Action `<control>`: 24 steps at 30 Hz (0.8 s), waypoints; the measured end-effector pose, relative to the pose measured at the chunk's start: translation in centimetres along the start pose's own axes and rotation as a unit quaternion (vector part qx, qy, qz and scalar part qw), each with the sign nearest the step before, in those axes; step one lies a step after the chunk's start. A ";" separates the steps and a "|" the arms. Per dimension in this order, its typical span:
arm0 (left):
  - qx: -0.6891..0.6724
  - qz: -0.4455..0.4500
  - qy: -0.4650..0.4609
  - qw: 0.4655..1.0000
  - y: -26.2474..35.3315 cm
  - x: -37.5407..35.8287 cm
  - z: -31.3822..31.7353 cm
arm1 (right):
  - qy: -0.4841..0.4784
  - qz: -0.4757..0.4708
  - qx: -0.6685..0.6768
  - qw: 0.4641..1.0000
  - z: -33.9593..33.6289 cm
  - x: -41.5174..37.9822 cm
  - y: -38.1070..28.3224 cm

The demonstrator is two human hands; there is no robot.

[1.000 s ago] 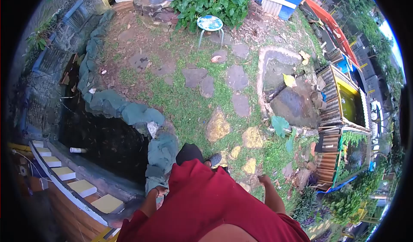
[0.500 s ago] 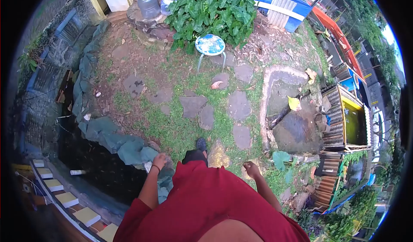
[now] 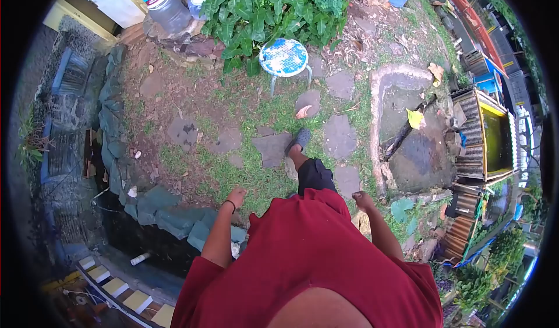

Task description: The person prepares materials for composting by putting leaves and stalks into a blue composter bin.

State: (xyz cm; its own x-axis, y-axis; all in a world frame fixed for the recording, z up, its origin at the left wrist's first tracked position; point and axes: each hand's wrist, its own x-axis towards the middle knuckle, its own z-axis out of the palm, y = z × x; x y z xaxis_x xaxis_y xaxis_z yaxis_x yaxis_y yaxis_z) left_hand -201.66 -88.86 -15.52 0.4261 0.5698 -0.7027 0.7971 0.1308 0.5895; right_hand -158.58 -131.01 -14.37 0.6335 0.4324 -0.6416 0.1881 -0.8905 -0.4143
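My left hand (image 3: 236, 197), with a dark band at the wrist, hangs low over the grass beside the edge of the pond. Its fingers are loosely apart and nothing shows in them. On the other side of my body, my right hand (image 3: 362, 200) hangs above the stepping stones with its fingers curled in. I see nothing held there. Neither hand touches anything. My foot in a dark clog (image 3: 299, 140) is forward at the edge of a flat stone (image 3: 272, 150). Farther ahead stands a round stool (image 3: 283, 57) with a blue and white top.
Dark pond water (image 3: 169, 240) lies at left behind a green sheet edging (image 3: 154, 203). A low curb (image 3: 377, 124) borders a sunken patch at right, with a yellow leaf (image 3: 416, 119). Leafy plants (image 3: 273, 13) grow behind the stool. A water jug (image 3: 169, 13) stands at upper left.
I have stepped forward, and one clogged foot now reaches well ahead of my body. The stool and stones sit closer. Both hands have swung slightly and remain free of objects.
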 end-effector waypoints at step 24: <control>-0.162 -0.241 -0.049 0.956 18.6 7.4 -15.4 | -0.209 0.190 0.442 0.851 -5.7 54.6 -48.1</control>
State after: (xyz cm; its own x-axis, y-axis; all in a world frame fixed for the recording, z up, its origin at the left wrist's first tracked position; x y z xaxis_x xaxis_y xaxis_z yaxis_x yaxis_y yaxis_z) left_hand -190.27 -69.75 -3.60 0.0939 0.3028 -0.9484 0.7430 0.6127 0.2692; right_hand -128.77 -65.36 -25.83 0.1658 0.3142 -0.9348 -0.7268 -0.6017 -0.3312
